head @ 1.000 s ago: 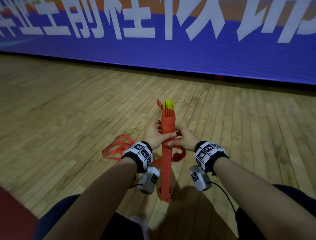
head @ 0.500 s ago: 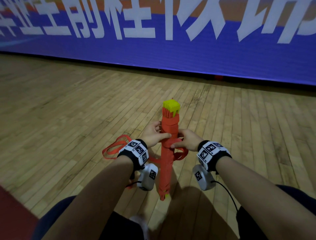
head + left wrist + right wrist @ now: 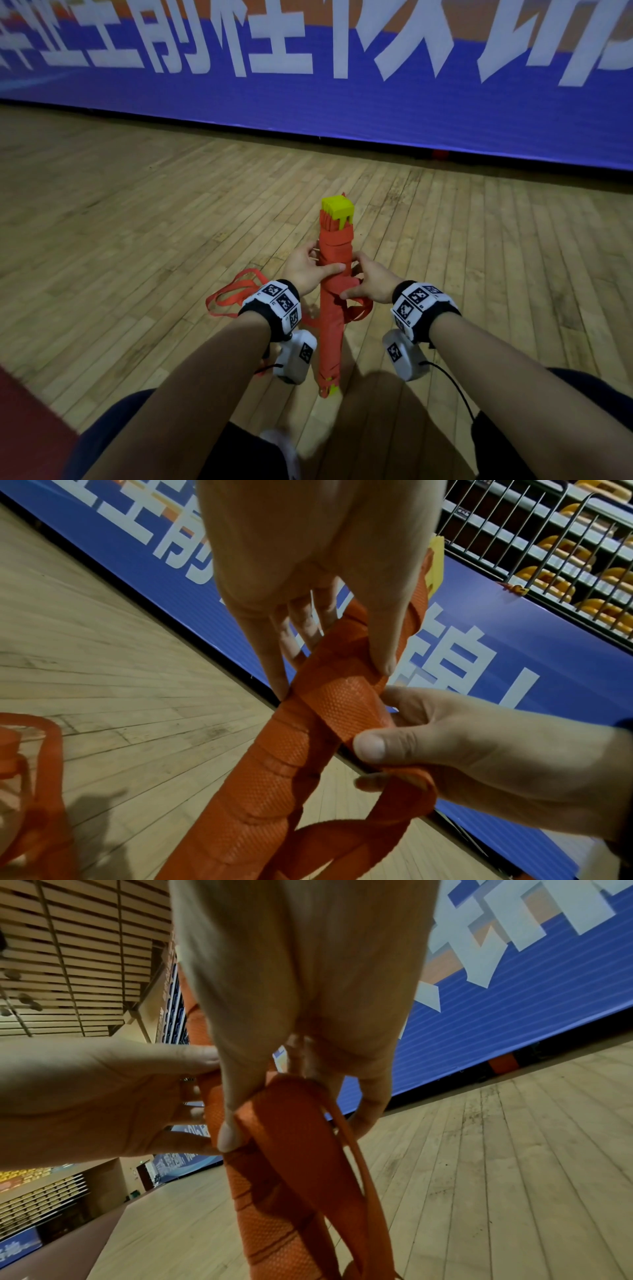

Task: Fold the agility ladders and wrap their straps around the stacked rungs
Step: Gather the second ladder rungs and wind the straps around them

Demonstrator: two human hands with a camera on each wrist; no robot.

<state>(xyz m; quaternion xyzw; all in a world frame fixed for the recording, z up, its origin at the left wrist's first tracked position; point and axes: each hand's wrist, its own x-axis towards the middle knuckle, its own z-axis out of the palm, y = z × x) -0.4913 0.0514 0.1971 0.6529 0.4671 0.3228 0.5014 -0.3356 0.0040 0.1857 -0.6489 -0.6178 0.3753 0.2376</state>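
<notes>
Item: stack of rungs, orange with yellow tips, bound in orange strap; one bundle, held nearly upright, yellow top end tilted toward 12 o'clock, lower end at 6 o'clock just above or on the wooden floor; contact cannot be told.

Hidden or unclear: the far fingers of both hands sit behind the bundle in the head view. The rungs under the wrapping cannot be counted. A knee and a pale shoe at the bottom edge are blurred and cut off. Both wrist views cut the bundle's lower end off.

Edges and room: a blue banner with white characters closes the floor at 12 o'clock, well apart from the bundle. Bare boards lie at 3 and 9 o'clock. Loose strap loops lie on the floor at 9 o'clock of the bundle, just beside the left wrist.

Fingers: left hand wraps the bundle's upper half, thumb across the front, fingers curled behind. Right hand, just below at 3 o'clock, pinches a strap turn against the bundle between thumb and forefinger; a slack loop hangs from that grip toward 6 o'clock.
</notes>
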